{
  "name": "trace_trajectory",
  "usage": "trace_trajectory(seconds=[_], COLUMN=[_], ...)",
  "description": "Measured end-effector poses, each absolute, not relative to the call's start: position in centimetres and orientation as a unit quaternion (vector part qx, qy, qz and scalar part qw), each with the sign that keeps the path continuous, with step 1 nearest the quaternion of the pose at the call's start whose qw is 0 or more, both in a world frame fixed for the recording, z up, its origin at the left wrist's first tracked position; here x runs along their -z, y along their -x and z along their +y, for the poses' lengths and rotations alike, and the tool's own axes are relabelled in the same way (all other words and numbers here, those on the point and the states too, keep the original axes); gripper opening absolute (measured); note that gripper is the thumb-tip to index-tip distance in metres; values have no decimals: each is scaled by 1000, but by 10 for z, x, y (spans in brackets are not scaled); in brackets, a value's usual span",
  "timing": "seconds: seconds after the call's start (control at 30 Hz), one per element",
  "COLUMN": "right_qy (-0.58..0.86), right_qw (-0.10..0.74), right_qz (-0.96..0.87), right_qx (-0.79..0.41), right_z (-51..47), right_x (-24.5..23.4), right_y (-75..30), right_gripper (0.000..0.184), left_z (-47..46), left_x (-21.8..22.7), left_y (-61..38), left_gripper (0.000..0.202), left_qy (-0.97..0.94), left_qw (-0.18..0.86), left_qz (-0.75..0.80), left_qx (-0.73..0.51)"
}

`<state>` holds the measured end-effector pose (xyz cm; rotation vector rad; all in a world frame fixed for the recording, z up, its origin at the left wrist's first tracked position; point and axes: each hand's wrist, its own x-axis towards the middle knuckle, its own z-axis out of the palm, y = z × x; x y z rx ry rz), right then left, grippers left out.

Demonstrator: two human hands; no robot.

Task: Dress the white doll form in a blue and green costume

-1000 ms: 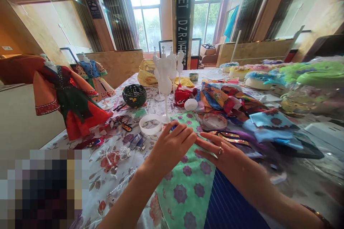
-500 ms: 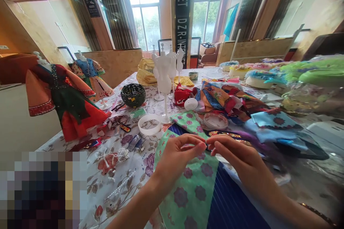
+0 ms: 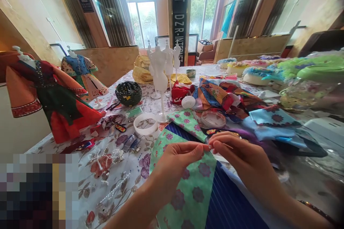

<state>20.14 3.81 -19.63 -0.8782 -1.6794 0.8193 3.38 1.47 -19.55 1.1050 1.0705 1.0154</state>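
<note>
My left hand (image 3: 180,159) is closed in a pinch, thumb against forefinger, and its tips meet those of my right hand (image 3: 236,157). What the left fingertips hold is too small to make out. A thin, pale, needle-like piece (image 3: 229,146) shows between the thumb and fingers of my closed right hand. Beneath both hands spreads a cloth piece with green flowered panels (image 3: 197,186) and a navy striped panel (image 3: 228,196). Its far end folds over near a white dress form (image 3: 159,68). Bead strings (image 3: 115,188) lie on the tablecloth left of my left arm.
Two dressed doll forms (image 3: 51,96) stand at the left. A dark woven basket (image 3: 128,93), a white ring (image 3: 145,124) and a clear ring (image 3: 213,118) sit ahead. Printed fabric (image 3: 215,93) is heaped beyond the hands. Blue cloth (image 3: 274,121) and plastic-wrapped goods (image 3: 309,93) fill the right.
Both hands stay pinched together over the cloth; the right fingers have shifted slightly, and the thin needle-like piece now shows in them. The whole view has moved a little.
</note>
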Motion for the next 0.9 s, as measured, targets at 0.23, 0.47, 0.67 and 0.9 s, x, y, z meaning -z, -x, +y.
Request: trace_trajectory(seconds=[0.23, 0.47, 0.67, 0.9], right_qy=[385, 382, 363, 344], right_qw=[498, 503, 486, 460], right_qz=[-738, -748, -687, -621], right_qx=[-244, -204, -399, -533], right_z=[38, 42, 46, 38], right_x=[199, 201, 199, 200], right_y=[-206, -206, -206, -201], right_gripper=[9, 8, 16, 14], left_z=[12, 13, 10, 10], left_x=[195, 194, 187, 188], left_y=[-34, -37, -41, -47], left_gripper=[25, 23, 12, 8], left_qy=[-466, -467, -511, -553], left_qw=[620, 614, 547, 426], left_qz=[459, 463, 475, 455], left_qx=[-433, -435, -462, -552])
